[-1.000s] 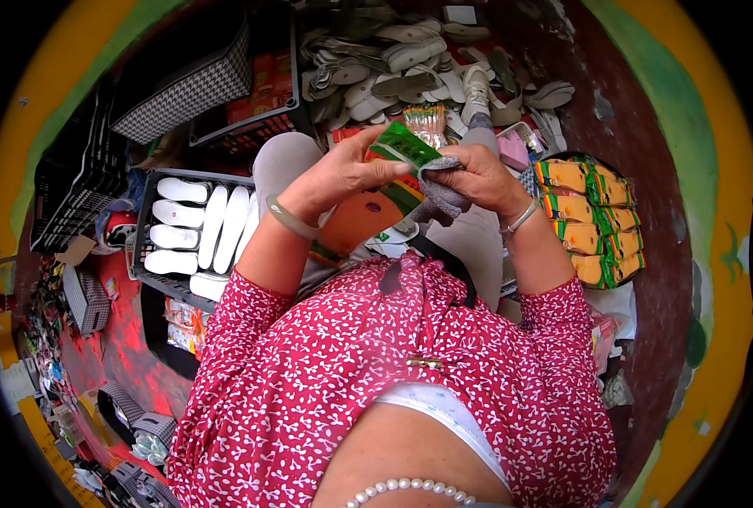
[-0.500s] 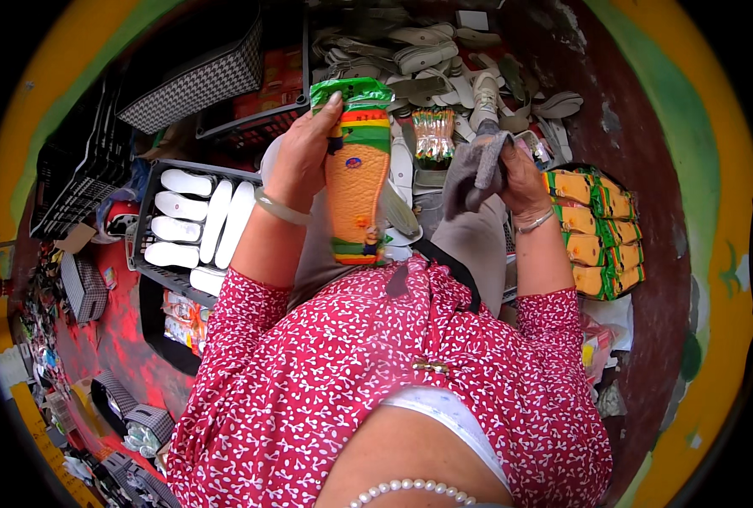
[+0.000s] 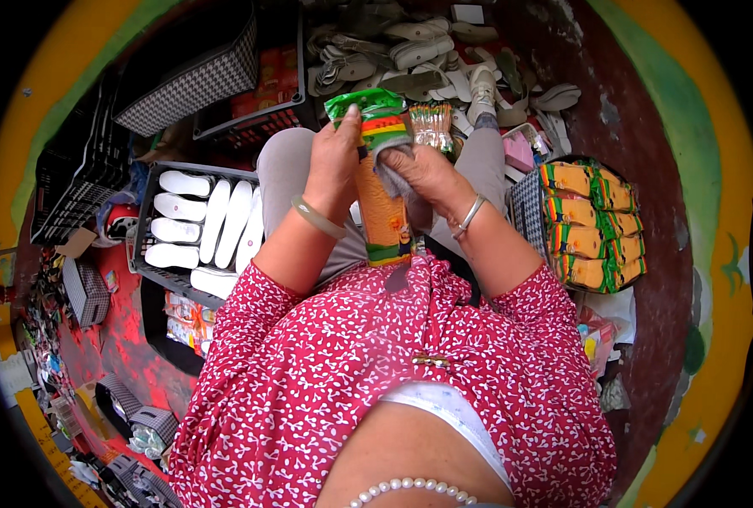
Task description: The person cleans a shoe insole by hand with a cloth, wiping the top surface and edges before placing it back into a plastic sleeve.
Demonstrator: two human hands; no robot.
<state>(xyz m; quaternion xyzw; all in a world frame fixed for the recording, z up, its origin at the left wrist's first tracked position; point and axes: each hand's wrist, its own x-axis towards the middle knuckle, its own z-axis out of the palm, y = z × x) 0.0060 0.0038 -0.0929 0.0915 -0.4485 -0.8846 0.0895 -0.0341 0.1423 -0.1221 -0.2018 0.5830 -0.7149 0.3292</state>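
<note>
The light was bright and soft, like daylight, and colours looked strong. No hard shadows showed; only a dim patch lay under the arms, on the lap. The white insoles (image 3: 199, 224) in the black crate shone pale. The picture was round, with black corners. Lines bent near the rim, and things there looked squashed and a bit fuzzy. The middle was sharp.

Right hand (image 3: 423, 173) now at orange packet (image 3: 382, 212), grey insole (image 3: 393, 173) pressed against packet's upper part; half second ago it was apart, right of packet. Left hand (image 3: 336, 161) keeps grip on packet's green top. Packet now upright, earlier tilted flat over lap.
</note>
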